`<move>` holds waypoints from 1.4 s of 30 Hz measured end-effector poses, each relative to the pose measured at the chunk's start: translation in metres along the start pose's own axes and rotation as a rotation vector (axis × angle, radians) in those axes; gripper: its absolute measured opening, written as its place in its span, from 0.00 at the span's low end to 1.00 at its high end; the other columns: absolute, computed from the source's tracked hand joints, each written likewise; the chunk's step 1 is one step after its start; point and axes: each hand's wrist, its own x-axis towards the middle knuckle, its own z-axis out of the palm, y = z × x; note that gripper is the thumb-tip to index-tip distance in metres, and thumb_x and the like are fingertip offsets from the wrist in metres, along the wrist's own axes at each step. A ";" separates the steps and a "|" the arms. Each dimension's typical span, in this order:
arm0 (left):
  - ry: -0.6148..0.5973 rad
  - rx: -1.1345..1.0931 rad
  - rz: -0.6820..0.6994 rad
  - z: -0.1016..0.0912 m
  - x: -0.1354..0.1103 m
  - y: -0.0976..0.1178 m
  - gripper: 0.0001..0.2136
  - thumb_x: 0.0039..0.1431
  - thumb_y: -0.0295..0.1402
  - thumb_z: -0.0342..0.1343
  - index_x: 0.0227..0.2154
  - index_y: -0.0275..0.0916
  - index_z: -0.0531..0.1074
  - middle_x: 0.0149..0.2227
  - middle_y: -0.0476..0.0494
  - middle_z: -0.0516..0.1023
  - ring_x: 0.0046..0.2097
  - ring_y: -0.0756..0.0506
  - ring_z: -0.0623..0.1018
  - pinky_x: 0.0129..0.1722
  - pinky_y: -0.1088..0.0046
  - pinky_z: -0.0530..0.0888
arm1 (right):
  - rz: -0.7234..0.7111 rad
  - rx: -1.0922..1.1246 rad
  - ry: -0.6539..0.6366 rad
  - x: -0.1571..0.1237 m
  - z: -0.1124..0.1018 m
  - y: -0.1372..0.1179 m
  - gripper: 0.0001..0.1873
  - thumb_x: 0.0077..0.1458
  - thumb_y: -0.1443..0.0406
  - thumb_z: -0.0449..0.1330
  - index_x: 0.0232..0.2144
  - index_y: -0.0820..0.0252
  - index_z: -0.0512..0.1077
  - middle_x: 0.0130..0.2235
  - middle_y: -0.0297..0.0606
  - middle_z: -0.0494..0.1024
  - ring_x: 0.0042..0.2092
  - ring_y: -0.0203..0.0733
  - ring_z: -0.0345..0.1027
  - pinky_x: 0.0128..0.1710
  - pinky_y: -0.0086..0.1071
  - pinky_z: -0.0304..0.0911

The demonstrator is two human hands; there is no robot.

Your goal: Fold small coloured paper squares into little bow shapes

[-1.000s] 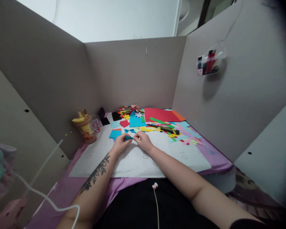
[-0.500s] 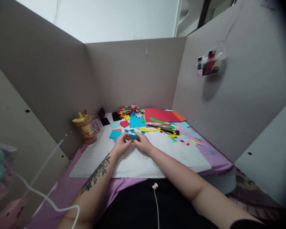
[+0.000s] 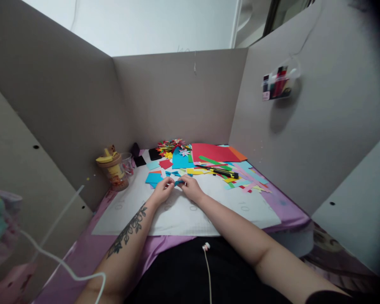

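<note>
Between my two hands is a small folded piece of blue paper (image 3: 178, 183), held just above the white sheet (image 3: 190, 219). My left hand (image 3: 164, 189) is closed, its fingertips pinching the paper's left end. From the other side my right hand (image 3: 191, 188) pinches the right end, fingers curled over it; they cover much of the piece. Just beyond the fingers lie narrow folded blue pieces (image 3: 172, 173). A stack of blue paper squares (image 3: 153, 178) lies to the left of my left hand.
A yellow-black utility knife (image 3: 224, 172) rests among coloured paper strips (image 3: 247, 177) at right. Behind are red sheets (image 3: 212, 153) and a heap of folded paper stars (image 3: 171, 146). A yellow-lidded cup (image 3: 112, 171) stands at left. Grey panels (image 3: 180, 97) enclose the table.
The blue paper has gone from a wider, flatter shape facing me to a narrow, slanted one. My fingers have shifted slightly around it; the things on the table are unchanged.
</note>
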 end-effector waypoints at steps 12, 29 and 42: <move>-0.087 -0.214 -0.080 0.002 -0.002 -0.006 0.07 0.50 0.33 0.54 0.33 0.39 0.65 0.32 0.47 0.68 0.33 0.50 0.69 0.33 0.75 0.67 | -0.049 0.020 -0.007 -0.001 0.001 0.000 0.08 0.48 0.73 0.56 0.27 0.58 0.72 0.29 0.35 0.71 0.34 0.38 0.64 0.36 0.31 0.58; 0.067 0.074 0.043 -0.001 0.001 -0.006 0.07 0.51 0.32 0.54 0.33 0.39 0.74 0.34 0.45 0.77 0.36 0.47 0.74 0.35 0.72 0.69 | 0.216 0.083 0.081 0.001 0.001 0.008 0.07 0.44 0.66 0.53 0.17 0.60 0.62 0.20 0.29 0.60 0.26 0.34 0.55 0.25 0.26 0.50; 0.140 0.006 0.043 0.001 0.002 -0.009 0.08 0.49 0.34 0.57 0.33 0.38 0.76 0.36 0.42 0.78 0.39 0.45 0.76 0.36 0.71 0.72 | 0.307 0.367 -0.011 0.002 -0.002 -0.004 0.09 0.45 0.62 0.54 0.21 0.62 0.66 0.20 0.28 0.61 0.24 0.31 0.51 0.25 0.25 0.49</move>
